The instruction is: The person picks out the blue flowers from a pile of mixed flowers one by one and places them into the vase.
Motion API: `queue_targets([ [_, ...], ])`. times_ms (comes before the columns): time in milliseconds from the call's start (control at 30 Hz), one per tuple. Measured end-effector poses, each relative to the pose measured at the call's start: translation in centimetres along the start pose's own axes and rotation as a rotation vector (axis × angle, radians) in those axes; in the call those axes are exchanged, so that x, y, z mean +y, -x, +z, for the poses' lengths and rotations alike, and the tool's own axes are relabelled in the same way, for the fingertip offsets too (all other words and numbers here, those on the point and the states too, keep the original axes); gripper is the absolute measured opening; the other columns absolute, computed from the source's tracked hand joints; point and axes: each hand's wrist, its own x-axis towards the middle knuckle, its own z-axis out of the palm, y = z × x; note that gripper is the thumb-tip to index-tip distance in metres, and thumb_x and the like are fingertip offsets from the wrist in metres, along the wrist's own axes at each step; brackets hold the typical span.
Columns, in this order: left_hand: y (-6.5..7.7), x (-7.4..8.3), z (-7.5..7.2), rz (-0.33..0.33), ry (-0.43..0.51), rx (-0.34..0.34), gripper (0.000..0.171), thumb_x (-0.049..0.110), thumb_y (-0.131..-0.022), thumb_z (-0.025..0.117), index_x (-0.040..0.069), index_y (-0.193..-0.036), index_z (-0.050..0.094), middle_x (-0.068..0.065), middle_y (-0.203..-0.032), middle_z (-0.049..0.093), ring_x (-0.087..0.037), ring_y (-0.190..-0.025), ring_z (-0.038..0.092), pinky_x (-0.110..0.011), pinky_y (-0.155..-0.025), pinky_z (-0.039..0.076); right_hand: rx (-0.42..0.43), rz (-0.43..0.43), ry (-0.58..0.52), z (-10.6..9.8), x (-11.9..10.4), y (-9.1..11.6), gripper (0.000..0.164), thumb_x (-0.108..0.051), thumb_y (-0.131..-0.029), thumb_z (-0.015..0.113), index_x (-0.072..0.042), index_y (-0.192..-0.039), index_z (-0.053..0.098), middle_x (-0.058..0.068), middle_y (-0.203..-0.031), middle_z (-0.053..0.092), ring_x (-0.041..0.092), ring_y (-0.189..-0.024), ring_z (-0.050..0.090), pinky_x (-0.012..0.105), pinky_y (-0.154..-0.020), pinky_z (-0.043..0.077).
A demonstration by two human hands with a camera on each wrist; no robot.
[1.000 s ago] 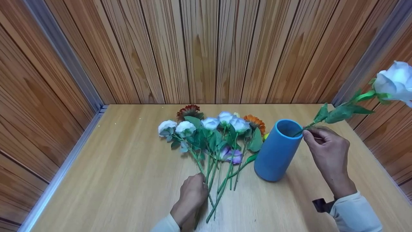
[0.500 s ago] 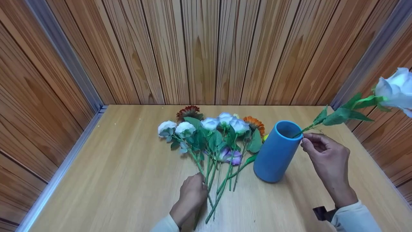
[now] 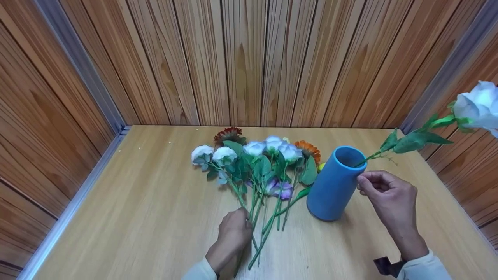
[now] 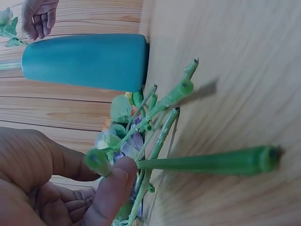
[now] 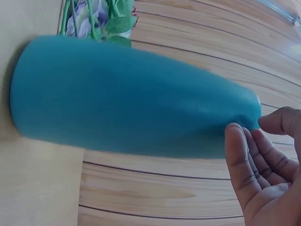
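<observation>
Left hand (image 3: 233,232) pinches a green stem (image 4: 97,162); right hand (image 3: 391,200), fingers relaxed (empty, from here), hangs beside a blue vase (image 3: 332,190) bearing a white rose (image 3: 478,107).

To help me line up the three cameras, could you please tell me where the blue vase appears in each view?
Head: blue vase right of centre, in the lower half.
Left wrist: blue vase at upper left, turned sideways.
Right wrist: blue vase sideways across the middle.
Shared landmark: the right hand, near the blue vase's upper end.
</observation>
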Motion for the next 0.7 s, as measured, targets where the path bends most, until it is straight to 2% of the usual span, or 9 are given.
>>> queue_targets([
  [300, 0.1, 0.3, -0.1, 0.009, -0.016, 0.009, 0.018, -0.003, -0.076, 0.051, 0.011, -0.067, 0.043, 0.005, -0.056, 0.034, -0.014, -0.05, 0.035, -0.026, -0.043, 0.029, -0.073, 0.004, -0.023, 1.0, -1.2, 0.8, 0.028, -0.026, -0.079, 0.068, -0.007, -0.1, 0.066, 0.004, -0.085, 0.066, 0.009, -0.067, 0.064, 0.018, -0.06, 0.049],
  [500, 0.4, 0.6, -0.2, 0.017, -0.001, 0.009, 0.011, -0.003, -0.077, 0.053, 0.007, -0.074, 0.05, 0.002, -0.057, 0.044, -0.013, -0.05, 0.041, -0.026, -0.043, 0.035, -0.085, -0.044, -0.074, 1.8, -1.5, 0.9, 0.022, -0.02, -0.078, 0.069, -0.006, -0.095, 0.067, 0.004, -0.079, 0.066, 0.013, -0.065, 0.063, 0.02, -0.06, 0.05],
  [700, 0.4, 0.9, -0.4, -0.009, -0.021, 0.007, 0.008, -0.001, -0.078, 0.055, 0.007, -0.077, 0.051, 0.001, -0.059, 0.047, -0.014, -0.052, 0.044, -0.028, -0.045, 0.036, -0.116, -0.031, -0.048, 2.3, -1.5, 1.0, 0.025, -0.025, -0.079, 0.068, -0.007, -0.096, 0.066, 0.004, -0.081, 0.066, 0.012, -0.067, 0.063, 0.02, -0.06, 0.049],
])
